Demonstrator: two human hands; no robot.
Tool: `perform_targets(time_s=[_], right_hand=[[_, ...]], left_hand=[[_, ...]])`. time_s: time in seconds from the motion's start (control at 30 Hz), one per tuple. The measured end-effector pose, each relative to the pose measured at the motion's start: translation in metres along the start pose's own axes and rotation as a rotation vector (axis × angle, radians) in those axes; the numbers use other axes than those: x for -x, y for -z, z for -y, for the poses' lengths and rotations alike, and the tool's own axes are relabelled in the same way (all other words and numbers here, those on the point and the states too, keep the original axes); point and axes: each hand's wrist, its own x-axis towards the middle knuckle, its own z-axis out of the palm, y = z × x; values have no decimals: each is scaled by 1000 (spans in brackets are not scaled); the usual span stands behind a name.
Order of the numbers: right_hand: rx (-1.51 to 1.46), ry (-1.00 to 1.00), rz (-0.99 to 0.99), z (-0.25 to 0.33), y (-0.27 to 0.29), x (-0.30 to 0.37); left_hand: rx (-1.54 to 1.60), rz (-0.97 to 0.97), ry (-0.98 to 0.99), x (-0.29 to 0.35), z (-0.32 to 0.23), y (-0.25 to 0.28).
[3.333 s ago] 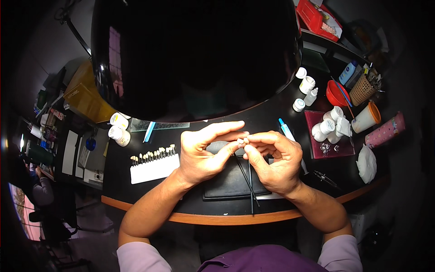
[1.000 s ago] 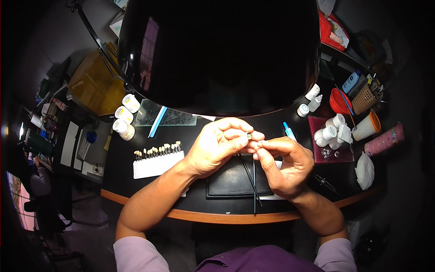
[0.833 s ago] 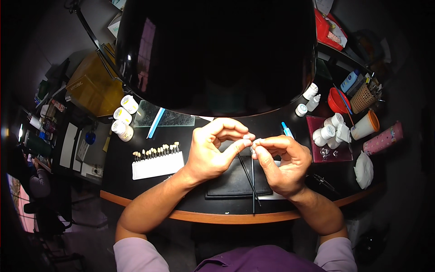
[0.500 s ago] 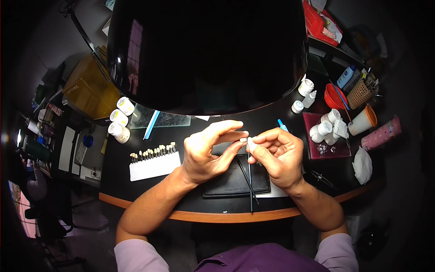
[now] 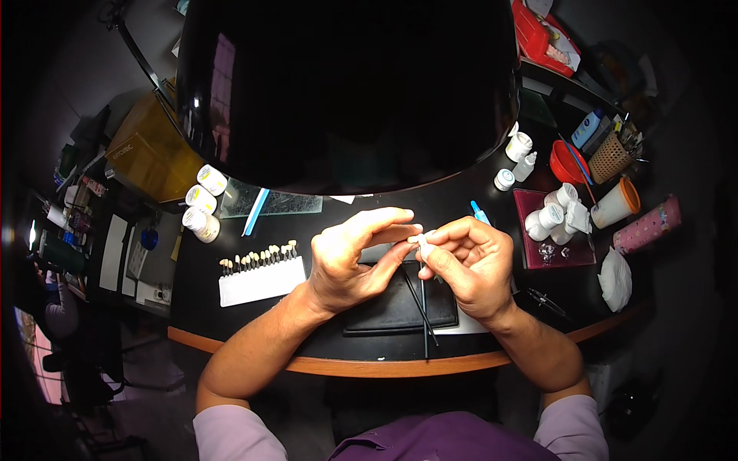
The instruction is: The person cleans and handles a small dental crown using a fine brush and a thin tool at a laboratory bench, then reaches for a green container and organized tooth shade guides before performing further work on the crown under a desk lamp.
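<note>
My left hand (image 5: 355, 257) and my right hand (image 5: 470, 267) meet over the desk, each closed in a pinch of thumb and fingers. Between their fingertips is a small whitish piece (image 5: 417, 239), too small to make out and partly covered by the fingers. Below them, two thin dark rods (image 5: 426, 323) cross over a flat black case (image 5: 377, 311); their upper ends run up under my hands, and whether one touches my right fingers is unclear. Left of my left hand lies a white shade guide (image 5: 263, 282) with a row of tooth-coloured tabs.
White jars (image 5: 201, 198) and a glass plate (image 5: 288, 203) stand far left. A dark red tray (image 5: 530, 250) with bottles, a red bowl (image 5: 567, 163), a woven holder (image 5: 610, 159) and crumpled tissue (image 5: 614, 283) are at the right. A large black panel (image 5: 350, 92) hangs ahead.
My fingertips have shifted very slightly, and a little more of the whitish piece shows between them. The items on the desk stay where they were.
</note>
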Motion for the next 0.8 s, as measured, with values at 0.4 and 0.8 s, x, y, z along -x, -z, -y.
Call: perform_targets(time_s=[0.4,0.8], right_hand=[[620,357,106,4,-11,-2],[824,344,519,-3,-116,-35]], left_hand=[[-267,-293,25,-27,9,39],[-193,-755,68,-35,59,150]])
